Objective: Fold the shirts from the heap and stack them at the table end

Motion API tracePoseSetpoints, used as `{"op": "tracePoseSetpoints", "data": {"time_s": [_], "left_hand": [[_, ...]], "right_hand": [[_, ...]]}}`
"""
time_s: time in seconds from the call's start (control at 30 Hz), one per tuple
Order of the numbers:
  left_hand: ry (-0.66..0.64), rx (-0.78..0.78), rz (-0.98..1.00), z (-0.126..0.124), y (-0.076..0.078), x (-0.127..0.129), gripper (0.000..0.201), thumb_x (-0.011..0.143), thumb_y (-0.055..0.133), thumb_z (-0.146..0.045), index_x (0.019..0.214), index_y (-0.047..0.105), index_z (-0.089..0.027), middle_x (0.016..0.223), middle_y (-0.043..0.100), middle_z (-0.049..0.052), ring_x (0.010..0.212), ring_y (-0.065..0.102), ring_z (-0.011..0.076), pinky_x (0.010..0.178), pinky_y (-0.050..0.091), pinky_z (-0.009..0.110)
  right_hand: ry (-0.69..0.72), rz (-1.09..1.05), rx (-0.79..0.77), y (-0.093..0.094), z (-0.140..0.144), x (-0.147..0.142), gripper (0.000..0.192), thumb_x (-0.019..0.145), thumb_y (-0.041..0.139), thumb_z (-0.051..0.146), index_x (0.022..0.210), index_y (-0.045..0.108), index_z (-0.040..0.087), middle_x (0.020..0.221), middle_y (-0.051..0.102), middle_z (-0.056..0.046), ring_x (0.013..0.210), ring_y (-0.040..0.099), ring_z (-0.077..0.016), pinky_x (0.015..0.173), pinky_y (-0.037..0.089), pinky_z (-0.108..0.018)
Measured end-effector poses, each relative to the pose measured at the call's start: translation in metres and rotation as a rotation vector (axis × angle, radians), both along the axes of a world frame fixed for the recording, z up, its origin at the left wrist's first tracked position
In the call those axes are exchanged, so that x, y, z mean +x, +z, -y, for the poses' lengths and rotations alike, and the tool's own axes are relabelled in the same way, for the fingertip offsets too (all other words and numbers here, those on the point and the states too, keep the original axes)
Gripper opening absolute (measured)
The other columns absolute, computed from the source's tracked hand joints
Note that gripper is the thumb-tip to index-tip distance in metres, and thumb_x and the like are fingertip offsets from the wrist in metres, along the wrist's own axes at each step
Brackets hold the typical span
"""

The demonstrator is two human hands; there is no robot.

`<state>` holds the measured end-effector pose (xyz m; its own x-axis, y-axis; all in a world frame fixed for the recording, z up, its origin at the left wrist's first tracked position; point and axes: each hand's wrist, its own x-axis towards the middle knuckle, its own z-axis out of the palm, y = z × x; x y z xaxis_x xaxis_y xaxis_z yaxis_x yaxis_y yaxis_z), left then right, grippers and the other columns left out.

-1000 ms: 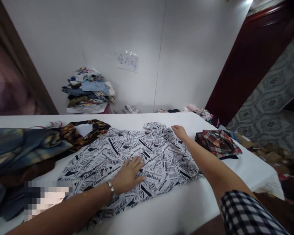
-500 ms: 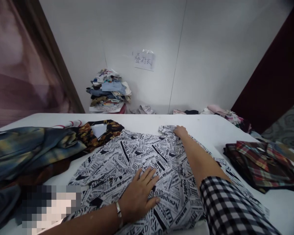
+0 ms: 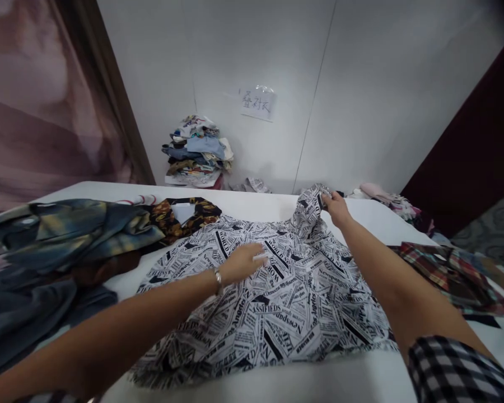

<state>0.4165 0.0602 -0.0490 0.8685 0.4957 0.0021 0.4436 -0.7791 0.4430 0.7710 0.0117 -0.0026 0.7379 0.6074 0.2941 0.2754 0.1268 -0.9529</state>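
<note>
A white shirt (image 3: 273, 313) with black newspaper print lies spread across the table. At its far right, my right hand (image 3: 336, 208) is closed on the collar end, which stands raised off the table. My left hand (image 3: 242, 262) is over the middle of the shirt, fingers reaching to the right and slightly blurred, with nothing visible in them. Whether it touches the cloth I cannot tell.
On the left of the white table (image 3: 273, 199) lie a blue-yellow plaid shirt (image 3: 88, 229), a black-and-gold patterned shirt (image 3: 208, 212) and dark clothes (image 3: 25, 313). A red plaid shirt (image 3: 457, 274) lies right. Behind stands a clothes pile (image 3: 199, 151) below a paper sign (image 3: 258, 104).
My right hand has lifted the collar end up and to the right. My left hand, flat on the shirt before, has moved farther away from me. The shirt's near hem now shows.
</note>
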Motion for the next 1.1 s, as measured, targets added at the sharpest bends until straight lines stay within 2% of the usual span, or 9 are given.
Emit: {"op": "tracePoseSetpoints", "data": {"time_s": [0.07,0.13,0.23,0.37,0.5,0.63,0.73,0.93,1.1], "left_hand": [[0.078,0.249,-0.086,-0.036,0.006,0.023,0.049,0.092,0.040,-0.039,0.136,0.051,-0.019,0.146,0.047,0.010,0.134,0.042,0.0242,0.111,0.034,0.042],[0.116,0.325,-0.105,-0.069,0.004,0.043,0.052,0.087,0.044,-0.019,0.139,0.046,-0.015,0.150,0.041,0.013,0.138,0.036,0.0248,0.112,0.031,0.042],[0.126,0.370,-0.149,-0.104,-0.005,0.062,0.063,0.077,0.046,-0.007,0.140,0.043,-0.017,0.150,0.041,0.014,0.139,0.033,0.0275,0.109,0.030,0.047],[0.113,0.425,-0.248,-0.125,-0.011,0.063,0.049,0.072,0.051,-0.008,0.120,0.060,-0.016,0.122,0.064,0.018,0.122,0.050,0.0313,0.106,0.025,0.056],[0.093,0.505,-0.275,-0.132,0.008,0.043,0.022,0.071,0.053,-0.012,0.087,0.068,-0.013,0.104,0.069,0.018,0.111,0.054,0.0313,0.106,0.019,0.055],[0.031,0.663,-0.186,-0.121,0.033,0.002,0.018,0.072,0.052,-0.019,0.084,0.066,-0.016,0.104,0.066,0.015,0.111,0.053,0.0294,0.107,0.019,0.051],[-0.050,0.757,-0.126,-0.089,0.038,-0.035,0.016,0.074,0.051,-0.021,0.080,0.065,-0.017,0.095,0.065,0.013,0.104,0.056,0.0286,0.110,0.018,0.050],[-0.188,0.639,-0.160,-0.015,0.006,-0.086,0.026,0.073,0.043,-0.005,0.082,0.063,-0.018,0.083,0.066,0.009,0.085,0.062,0.0238,0.108,0.024,0.049],[-0.108,0.524,-0.160,-0.001,-0.008,-0.094,0.030,0.077,0.039,-0.005,0.084,0.065,-0.019,0.090,0.069,0.012,0.090,0.064,0.0262,0.091,0.039,0.043]], "right_hand": [[0.062,-0.090,0.105,0.013,0.013,-0.003,0.037,0.062,0.073,0.043,0.086,0.057,0.020,0.073,0.061,0.004,0.067,0.056,-0.0120,0.062,0.051,-0.027],[0.084,-0.108,0.138,0.023,0.025,-0.007,0.037,0.061,0.076,0.043,0.085,0.058,0.021,0.073,0.061,0.004,0.068,0.055,-0.0115,0.061,0.051,-0.025],[0.110,-0.079,0.146,0.033,0.037,-0.010,0.037,0.063,0.077,0.043,0.087,0.058,0.021,0.076,0.062,0.004,0.071,0.056,-0.0119,0.062,0.050,-0.025],[0.140,-0.035,0.146,0.038,0.048,-0.009,0.037,0.065,0.077,0.044,0.089,0.058,0.022,0.081,0.063,0.003,0.074,0.056,-0.0125,0.065,0.050,-0.026],[0.108,-0.041,0.185,0.038,0.061,-0.009,0.037,0.065,0.075,0.043,0.089,0.056,0.023,0.083,0.062,0.003,0.074,0.056,-0.0122,0.065,0.048,-0.025],[0.048,-0.030,0.241,0.039,0.090,-0.022,0.034,0.068,0.072,0.042,0.089,0.053,0.024,0.088,0.063,0.003,0.082,0.058,-0.0136,0.069,0.049,-0.026],[0.019,-0.020,0.284,0.032,0.131,-0.043,0.030,0.069,0.069,0.041,0.090,0.053,0.025,0.093,0.064,0.002,0.088,0.060,-0.0160,0.073,0.049,-0.028],[-0.020,-0.208,0.244,-0.022,0.222,-0.093,0.029,0.063,0.073,0.031,0.086,0.057,0.024,0.083,0.066,0.002,0.078,0.062,-0.0156,0.072,0.049,-0.029],[-0.134,-0.303,0.140,-0.061,0.264,-0.113,0.024,0.054,0.071,0.023,0.074,0.058,0.022,0.067,0.064,0.004,0.063,0.060,-0.0157,0.061,0.047,-0.029]]}}
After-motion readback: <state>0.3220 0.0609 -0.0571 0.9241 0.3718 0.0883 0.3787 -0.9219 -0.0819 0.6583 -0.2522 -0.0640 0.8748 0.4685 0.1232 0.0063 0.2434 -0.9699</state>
